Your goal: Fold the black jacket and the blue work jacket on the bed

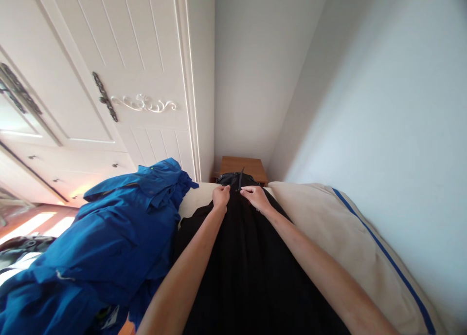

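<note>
From my remote station, I observe the black garment point(233, 286) spread from the lower centre up to mid-frame, passing beneath both forearms. The left forearm point(189, 262) and right forearm point(317, 267) extend from the bottom edge and converge at centre. The left hand point(221, 197) is curled, its fingers clamped on the garment's far end. The right hand point(254, 197), palm down, pinches the same end, beside a thin dark strip point(241, 178); I cannot tell whether it grips the strip. A blue garment point(120, 247) lies lower left; beige bedding point(328, 228), lower right. Beyond the hands is a wooden surface point(244, 164). The white wardrobe point(146, 47), upper left, has closed doors; its contents are hidden.
</note>
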Demonstrator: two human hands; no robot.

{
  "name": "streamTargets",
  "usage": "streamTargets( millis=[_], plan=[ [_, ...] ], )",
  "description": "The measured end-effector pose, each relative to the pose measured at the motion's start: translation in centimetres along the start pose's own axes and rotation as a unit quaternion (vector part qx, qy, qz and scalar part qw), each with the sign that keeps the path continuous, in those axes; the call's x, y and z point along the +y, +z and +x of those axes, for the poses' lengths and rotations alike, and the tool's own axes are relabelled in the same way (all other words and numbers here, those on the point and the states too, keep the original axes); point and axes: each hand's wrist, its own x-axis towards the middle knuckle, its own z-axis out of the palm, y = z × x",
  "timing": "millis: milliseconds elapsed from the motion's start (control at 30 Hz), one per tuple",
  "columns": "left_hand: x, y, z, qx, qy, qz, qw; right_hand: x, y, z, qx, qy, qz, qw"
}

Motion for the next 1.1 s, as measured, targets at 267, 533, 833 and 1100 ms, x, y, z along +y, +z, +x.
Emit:
streamTargets(
  millis=[267, 533, 833, 1100],
  plan=[
    [-0.8, 0.5, 0.0, 0.005, -0.081, -0.098, 0.992, 0.3, 0.5, -0.4, 0.005, -0.037, -0.021, 0.999],
    [-1.0, 0.7, -0.1, 0.003, -0.091, -0.146, 0.985, 0.6, 0.6, -0.2, -0.013, -0.069, -0.030, 0.997],
    [-1.8, 0.7, 0.6, -0.015, -0.191, -0.180, 0.965, 1.6, 1.4, 0.4, -0.034, -0.108, -0.044, 0.993],
    [-3.9, 0.7, 1.1, -0.055, -0.227, -0.209, 0.950, 2.8, 2.5, 0.3, -0.045, -0.087, -0.018, 0.995]
  ],
)
